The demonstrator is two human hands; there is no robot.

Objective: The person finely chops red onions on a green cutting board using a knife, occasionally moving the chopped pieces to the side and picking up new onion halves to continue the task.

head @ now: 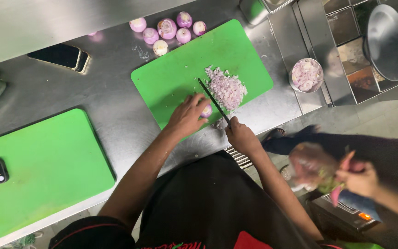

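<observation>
Presently, the left hand point(187, 115) pins an onion piece point(206, 110) to the green board point(171, 83), beside the chopped pile point(226, 88). Right hand point(240, 134) is clenched on the knife point(213, 99). Judged: onion is small, light, layered, slippery; hold it low, fingertips curled back.

Both forearms reach forward and angle inward. The left hand point(187, 115) lies palm-down, fingers curled; the right hand point(241, 136) is fisted, just beside it.

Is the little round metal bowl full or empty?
Full. The small round metal bowl on the steel counter is heaped nearly to its rim with pale purple sliced onion pieces.
</observation>
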